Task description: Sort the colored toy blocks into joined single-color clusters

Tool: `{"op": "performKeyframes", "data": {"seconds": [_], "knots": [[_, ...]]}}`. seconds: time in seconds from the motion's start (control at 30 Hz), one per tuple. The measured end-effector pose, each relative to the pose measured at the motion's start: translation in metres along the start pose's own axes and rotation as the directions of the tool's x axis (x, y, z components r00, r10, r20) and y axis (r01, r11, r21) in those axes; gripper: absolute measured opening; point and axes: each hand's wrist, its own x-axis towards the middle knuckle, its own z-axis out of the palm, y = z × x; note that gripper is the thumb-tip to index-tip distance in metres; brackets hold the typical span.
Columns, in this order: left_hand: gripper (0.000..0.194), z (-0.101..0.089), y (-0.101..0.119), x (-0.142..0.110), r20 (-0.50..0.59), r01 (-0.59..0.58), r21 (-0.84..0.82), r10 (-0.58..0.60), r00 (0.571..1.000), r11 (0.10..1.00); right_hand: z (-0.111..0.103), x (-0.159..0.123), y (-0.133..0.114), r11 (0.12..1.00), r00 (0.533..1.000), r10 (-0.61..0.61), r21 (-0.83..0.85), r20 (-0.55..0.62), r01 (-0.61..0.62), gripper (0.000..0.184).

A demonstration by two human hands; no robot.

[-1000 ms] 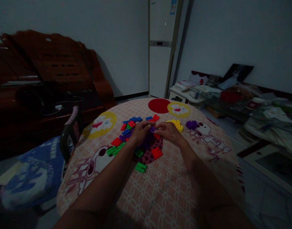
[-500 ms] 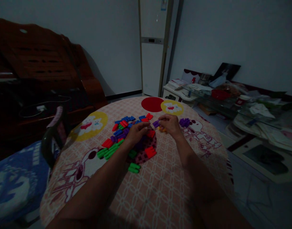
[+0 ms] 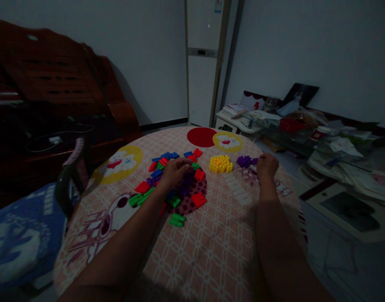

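On the right side of the round table, my right hand (image 3: 268, 165) is closed on a purple toy block (image 3: 254, 161). The block's visible end lies beside a cluster of purple blocks (image 3: 243, 161). A packed group of yellow blocks (image 3: 221, 164) stands to the left of that cluster. My left hand (image 3: 176, 171) is over the mixed pile of coloured blocks, its fingers reaching to the right, slightly apart. Dark purple blocks (image 3: 186, 180) lie just under those fingertips, and part of the pile is hidden by the hand. Red blocks (image 3: 199, 200) and green blocks (image 3: 177, 219) lie nearer to me.
A patterned cloth (image 3: 199, 256) covers the table. A chair with a blue cushion (image 3: 25, 235) stands at the left, and a wooden sofa (image 3: 57, 79) is behind it. At the right is a cluttered glass-topped cabinet (image 3: 274, 126).
My right hand has moved right, from in front of the yellow blocks to beside the purple cluster, carrying a purple block. My left hand has shifted slightly left over the pile.
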Motion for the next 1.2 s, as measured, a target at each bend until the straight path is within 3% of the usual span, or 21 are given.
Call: {"op": "performKeyframes", "data": {"seconds": [0.2, 0.5, 0.67, 0.83, 0.93, 1.07, 1.2], "knots": [[0.031, -0.011, 0.002, 0.001, -0.04, -0.014, 0.056, 0.017, 0.999, 0.998, 0.015, -0.007, -0.003, 0.996, 0.995, -0.038, -0.071, 0.095, 0.045, 0.023], [0.034, -0.026, -0.007, 0.007, -0.108, -0.026, 0.148, 0.042, 0.993, 0.989, 0.016, -0.004, 0.004, 0.996, 0.997, -0.055, -0.069, 0.05, 0.059, 0.027], [0.033, -0.027, -0.009, 0.007, -0.087, -0.035, 0.187, 0.052, 0.995, 0.982, 0.013, -0.008, -0.001, 0.983, 0.988, -0.069, -0.159, 0.138, 0.09, 0.03], [0.032, -0.029, -0.009, 0.008, -0.091, -0.042, 0.261, 0.068, 0.993, 0.964, 0.013, -0.009, -0.001, 0.985, 0.972, -0.051, -0.148, 0.228, 0.086, 0.036], [0.03, -0.031, -0.007, 0.008, -0.113, -0.052, 0.379, 0.102, 0.988, 0.924, 0.015, -0.008, 0.004, 0.987, 0.969, -0.05, -0.138, 0.241, 0.085, 0.037], [0.026, -0.03, 0.0, 0.004, -0.107, -0.051, 0.593, 0.141, 0.984, 0.804, 0.016, -0.006, 0.006, 0.991, 0.984, -0.022, -0.123, 0.175, 0.044, 0.038], [0.022, -0.011, 0.009, -0.005, 0.058, -0.124, 0.717, 0.119, 0.991, 0.686, 0.009, -0.006, -0.007, 0.997, 0.996, 0.017, -0.074, 0.092, -0.01, 0.04]]}}
